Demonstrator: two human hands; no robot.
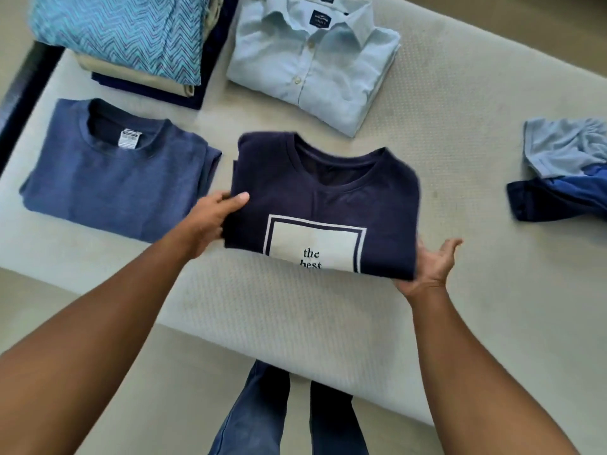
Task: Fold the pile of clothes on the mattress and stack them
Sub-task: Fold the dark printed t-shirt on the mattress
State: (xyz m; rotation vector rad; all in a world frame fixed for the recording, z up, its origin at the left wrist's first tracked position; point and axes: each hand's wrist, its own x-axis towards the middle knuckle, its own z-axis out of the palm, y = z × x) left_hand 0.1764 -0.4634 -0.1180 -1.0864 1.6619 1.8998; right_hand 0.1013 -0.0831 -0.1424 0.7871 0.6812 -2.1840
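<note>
A folded navy T-shirt with a white printed box reading "the best" is held just above the pale mattress. My left hand grips its left edge, thumb on top. Under the shirt's right front corner lies my right hand, palm up, its fingers spread and straight. A folded blue T-shirt lies flat to the left. Behind it stands a stack topped by a zigzag-patterned piece. A folded light blue button shirt lies at the back centre. Unfolded blue clothes are heaped at the right edge.
A dark bed frame runs along the mattress's left side. My legs in blue jeans stand at the mattress's near edge. Bare mattress shows in front of the navy shirt and between it and the heap on the right.
</note>
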